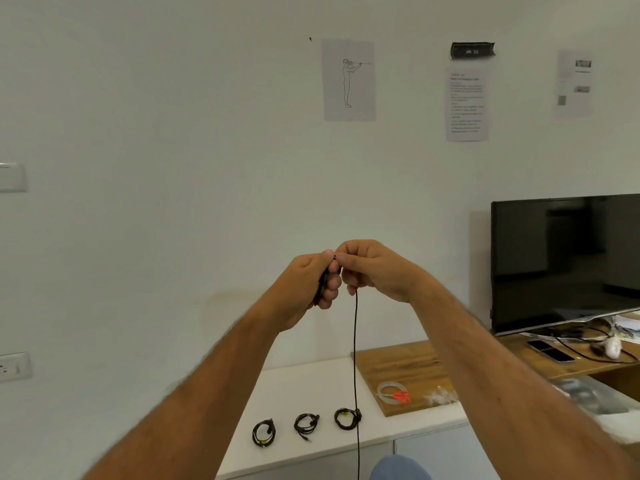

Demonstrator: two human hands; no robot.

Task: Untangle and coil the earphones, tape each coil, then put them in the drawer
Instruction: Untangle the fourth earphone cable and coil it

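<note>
Both my hands are raised in front of the wall, meeting at mid-frame. My left hand (317,280) grips a bunch of black earphone cable in its curled fingers. My right hand (372,268) pinches the same cable at the top, and the black earphone cable (355,348) hangs straight down from it past the counter's front edge. On the white counter (311,382) below lie three coiled black earphones in a row: one at the left (264,433), one in the middle (306,424), one at the right (347,418).
A wooden board (401,365) on the counter carries a clear tape roll (389,391), orange scissors (401,396) and crumpled clear tape bits (440,397). A dark monitor (564,261) stands at the right, with a phone (550,350) and cables beneath. White cabinet fronts (429,452) sit under the counter.
</note>
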